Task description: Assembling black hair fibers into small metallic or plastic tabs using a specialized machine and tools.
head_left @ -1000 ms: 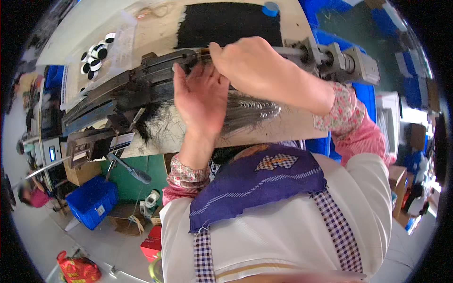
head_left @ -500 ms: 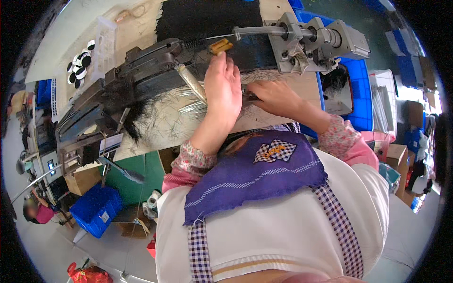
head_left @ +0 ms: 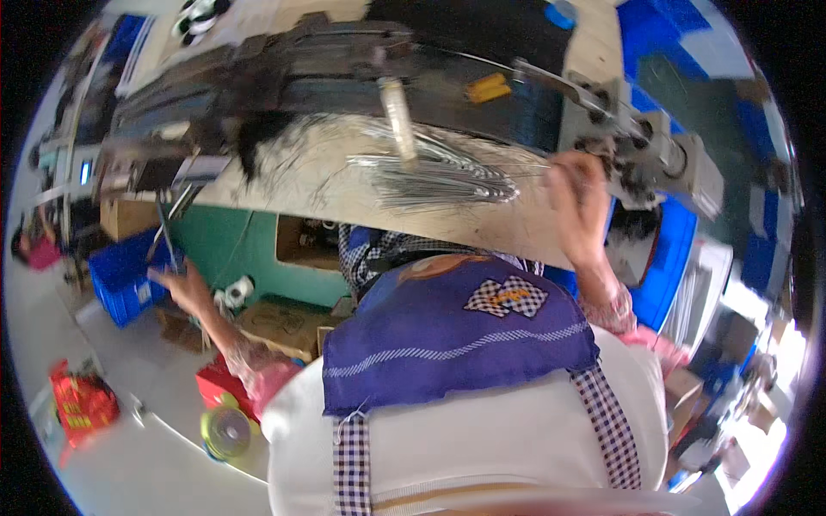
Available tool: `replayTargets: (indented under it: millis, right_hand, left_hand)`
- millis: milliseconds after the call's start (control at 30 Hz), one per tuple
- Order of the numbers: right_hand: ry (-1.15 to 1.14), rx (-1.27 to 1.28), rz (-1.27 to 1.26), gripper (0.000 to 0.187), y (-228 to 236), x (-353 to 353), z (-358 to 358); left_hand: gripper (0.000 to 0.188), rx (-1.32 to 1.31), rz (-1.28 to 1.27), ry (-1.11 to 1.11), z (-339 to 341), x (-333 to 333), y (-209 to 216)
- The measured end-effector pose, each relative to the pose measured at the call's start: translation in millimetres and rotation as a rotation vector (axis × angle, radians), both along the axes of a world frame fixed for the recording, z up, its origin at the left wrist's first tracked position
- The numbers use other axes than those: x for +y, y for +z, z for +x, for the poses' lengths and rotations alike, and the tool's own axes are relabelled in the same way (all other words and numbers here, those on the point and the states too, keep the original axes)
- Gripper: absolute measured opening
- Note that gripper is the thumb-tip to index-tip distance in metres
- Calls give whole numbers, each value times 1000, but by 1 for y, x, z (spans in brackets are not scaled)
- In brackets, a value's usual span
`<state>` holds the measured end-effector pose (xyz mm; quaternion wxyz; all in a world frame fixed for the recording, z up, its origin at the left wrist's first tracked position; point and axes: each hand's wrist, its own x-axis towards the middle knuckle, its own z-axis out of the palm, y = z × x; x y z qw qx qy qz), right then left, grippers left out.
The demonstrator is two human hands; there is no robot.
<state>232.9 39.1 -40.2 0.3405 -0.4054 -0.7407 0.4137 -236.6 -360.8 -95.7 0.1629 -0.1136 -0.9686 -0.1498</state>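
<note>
My left hand [head_left: 188,291] reaches out low on the left, fingers apart, at the lower end of a grey lever handle [head_left: 169,241]; whether it touches the handle is unclear. On the right, my right hand [head_left: 578,206] is raised beside the metal clamp fixture [head_left: 619,129], its fingers curled together and blurred. Anything in those fingers is too small to make out. Between the hands, a bundle of thin silvery wires [head_left: 443,185] lies on the worktable. A pale cylindrical handle [head_left: 397,120] from the dark machine [head_left: 284,73] rests over the wires' far side.
A yellow block [head_left: 488,88] sits on the dark surface behind the wires. Loose black bristles [head_left: 258,138] litter the table's left part. Blue crates [head_left: 116,279] stand below left, with another blue crate [head_left: 675,249] at the right. A red bag [head_left: 82,400] lies on the floor.
My hands have parted from over the wires: the left went down and left to the lever, the right moved right toward the fixture. The view has shifted, and the wire bundle is uncovered.
</note>
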Motion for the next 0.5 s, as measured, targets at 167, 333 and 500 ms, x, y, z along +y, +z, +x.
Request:
replayTargets:
  millis: [167, 333, 500]
  right_hand:
    - [-132, 276, -47, 12, 31, 16, 29]
    - [25, 274, -44, 7, 60, 20, 13]
    - [497, 206, 100, 10, 106, 5, -61]
  left_hand:
    - [82, -187, 192, 70, 67, 84, 6]
    - [72, -88, 388, -885, 188, 206, 74]
    - [44, -978, 520, -1415, 251, 269, 125]
